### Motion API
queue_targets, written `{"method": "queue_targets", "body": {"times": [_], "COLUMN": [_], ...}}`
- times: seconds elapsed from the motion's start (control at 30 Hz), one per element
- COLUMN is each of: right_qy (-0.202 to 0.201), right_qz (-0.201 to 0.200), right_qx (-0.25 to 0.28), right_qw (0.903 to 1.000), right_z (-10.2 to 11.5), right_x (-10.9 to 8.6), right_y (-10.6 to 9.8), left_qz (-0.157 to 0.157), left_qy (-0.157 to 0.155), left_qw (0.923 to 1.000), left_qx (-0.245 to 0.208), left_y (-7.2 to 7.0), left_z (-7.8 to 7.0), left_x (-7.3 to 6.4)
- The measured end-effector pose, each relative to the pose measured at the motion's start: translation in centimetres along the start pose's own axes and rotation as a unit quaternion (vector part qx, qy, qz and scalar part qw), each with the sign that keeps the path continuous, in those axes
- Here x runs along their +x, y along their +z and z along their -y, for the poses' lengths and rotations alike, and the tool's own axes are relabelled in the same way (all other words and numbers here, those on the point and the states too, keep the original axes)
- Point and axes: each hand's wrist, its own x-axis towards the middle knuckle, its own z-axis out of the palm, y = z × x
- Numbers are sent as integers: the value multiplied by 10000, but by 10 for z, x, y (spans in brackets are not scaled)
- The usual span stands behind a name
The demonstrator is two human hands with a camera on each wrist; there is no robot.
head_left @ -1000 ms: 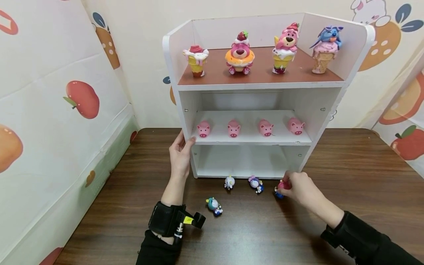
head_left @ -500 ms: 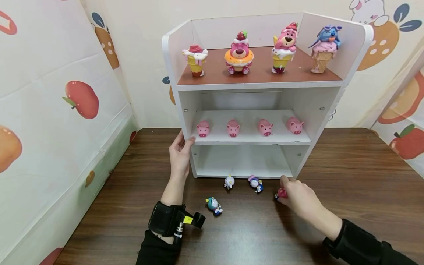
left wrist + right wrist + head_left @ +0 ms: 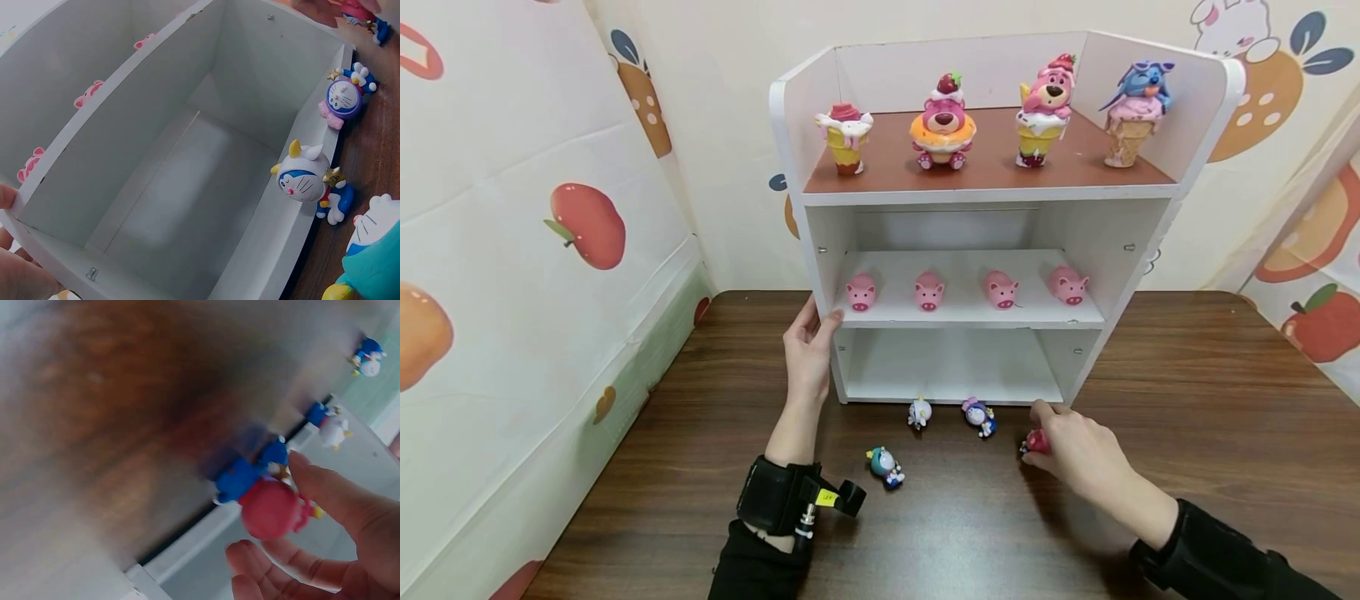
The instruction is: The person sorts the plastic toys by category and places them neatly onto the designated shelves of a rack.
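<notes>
My left hand point(image 3: 807, 354) grips the left side panel of the white shelf unit point(image 3: 988, 197) near the middle board. In the left wrist view, its fingers wrap around the panel's edge. My right hand point(image 3: 1082, 446) holds a red-hooded Doraemon figurine point(image 3: 1036, 442) between thumb and fingers, low over the table before the unit's right front corner. The right wrist view shows the figurine's round red head point(image 3: 270, 509) and blue body. Other Doraemon figurines lie on the table: a white-hooded one point(image 3: 919, 413), a purple-hooded one point(image 3: 979, 417) and a teal one point(image 3: 886, 467).
Several pink piglets point(image 3: 928, 291) stand in a row on the middle board. Up on the brown top board are several dessert-style figures, including a bear in an orange ring point(image 3: 943, 123). A fruit-print wall covering point(image 3: 490, 250) stands left of the wooden table point(image 3: 700, 417).
My right hand has shifted slightly left and turned on the red-hooded figurine, whose blue body now hardly shows in the head view. My left hand stays in place.
</notes>
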Motion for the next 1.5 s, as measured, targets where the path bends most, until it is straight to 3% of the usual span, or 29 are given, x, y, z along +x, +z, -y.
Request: {"method": "queue_targets", "body": {"times": [0.2,0.5,1.13,1.5], "right_qy": [200,98,-912,135], "right_qz": [-104,-227,-417,-126], "right_qx": [174,473,807,456], "right_qw": [9996,9986,9917,9988], "right_z": [6,4,-5,3], "right_x": [1,1,1,5], "right_y": [-9,-5,-1,-3], "left_qz": [11,5,13,54], "left_qy": [35,18,59,49], "left_qw": [10000,10000,10000,10000], "left_qx": [25,12,-35,22], "left_y": [0,-1,-1,-1], "left_z": [1,1,2,0], "left_x": [1,0,0,0]}}
